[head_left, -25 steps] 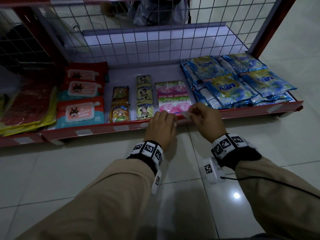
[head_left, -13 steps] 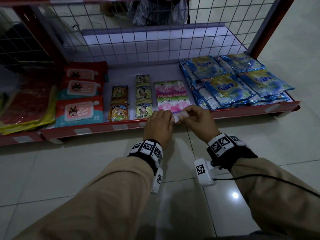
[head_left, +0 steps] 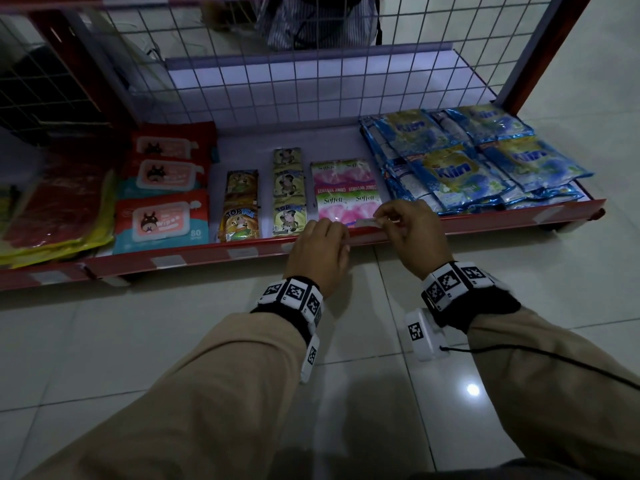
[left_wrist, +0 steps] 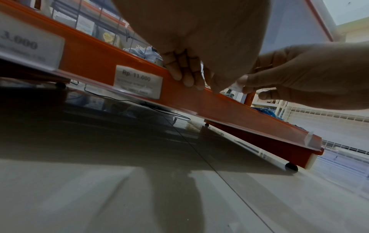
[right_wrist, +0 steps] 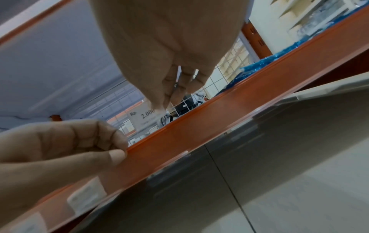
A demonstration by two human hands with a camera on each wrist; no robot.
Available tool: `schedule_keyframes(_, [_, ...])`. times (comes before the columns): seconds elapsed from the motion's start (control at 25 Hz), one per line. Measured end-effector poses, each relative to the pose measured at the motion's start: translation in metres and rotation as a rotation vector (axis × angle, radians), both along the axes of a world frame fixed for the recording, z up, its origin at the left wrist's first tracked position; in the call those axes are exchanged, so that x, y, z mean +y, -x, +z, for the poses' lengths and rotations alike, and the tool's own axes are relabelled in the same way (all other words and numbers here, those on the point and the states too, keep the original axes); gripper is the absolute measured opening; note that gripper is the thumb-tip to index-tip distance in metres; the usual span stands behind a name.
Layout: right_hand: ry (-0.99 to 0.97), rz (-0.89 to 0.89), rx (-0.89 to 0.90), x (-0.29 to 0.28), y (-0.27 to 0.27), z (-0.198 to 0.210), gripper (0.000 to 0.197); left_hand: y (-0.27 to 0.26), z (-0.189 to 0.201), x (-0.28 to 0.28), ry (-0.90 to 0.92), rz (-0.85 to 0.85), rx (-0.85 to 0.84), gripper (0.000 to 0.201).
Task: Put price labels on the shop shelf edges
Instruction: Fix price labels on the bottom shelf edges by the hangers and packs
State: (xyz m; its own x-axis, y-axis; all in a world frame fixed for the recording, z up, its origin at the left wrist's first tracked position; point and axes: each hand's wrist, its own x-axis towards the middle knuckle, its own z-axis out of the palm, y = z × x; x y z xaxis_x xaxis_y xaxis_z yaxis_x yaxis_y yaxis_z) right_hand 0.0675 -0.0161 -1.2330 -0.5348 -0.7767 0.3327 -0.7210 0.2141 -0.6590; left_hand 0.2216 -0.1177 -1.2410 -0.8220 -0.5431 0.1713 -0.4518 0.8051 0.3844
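Note:
The red shelf edge (head_left: 491, 220) runs along the front of the low shelf. My left hand (head_left: 330, 235) grips its top, fingers curled over it and thumb on the front strip (right_wrist: 219, 124). Just to the right, my right hand (head_left: 389, 220) pinches a small white price label (head_left: 365, 222) reading "2.000" (right_wrist: 144, 117), held just above the edge in front of the pink Soffell packs (head_left: 346, 188). In the left wrist view my left fingers (left_wrist: 185, 77) sit beside a fitted "Rp. 11.000" label (left_wrist: 137, 82).
Wipes packs (head_left: 162, 220), TOP sachets (head_left: 242, 216) and blue Kiin packs (head_left: 467, 164) lie on the shelf. A wire grid (head_left: 311, 81) backs it. More fitted labels (head_left: 169, 261) sit left along the edge. Glossy tiled floor (head_left: 519, 289) lies below.
Half a second ago the two hands met over the label. Now the right hand has drawn slightly to the right with the label; the left hand stays on the shelf edge.

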Motion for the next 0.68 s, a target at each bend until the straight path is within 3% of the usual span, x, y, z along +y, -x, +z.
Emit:
schedule_keyframes(0.24, [-0.085, 0.053, 0.139, -0.005, -0.004, -0.008, 0.013, 0.0, 0.001, 0.001, 0.012, 0.006, -0.019, 0.033])
schedule_keyframes(0.52, [-0.223, 0.084, 0.322, 0.002, -0.005, -0.012, 0.021, 0.005, -0.007, -0.001, 0.111, 0.023, -0.094, 0.027])
schedule_keyframes(0.68, [-0.311, 0.124, 0.405, 0.003, -0.005, -0.011, 0.015, 0.007, -0.01, -0.001, 0.144, 0.026, -0.109, 0.027])
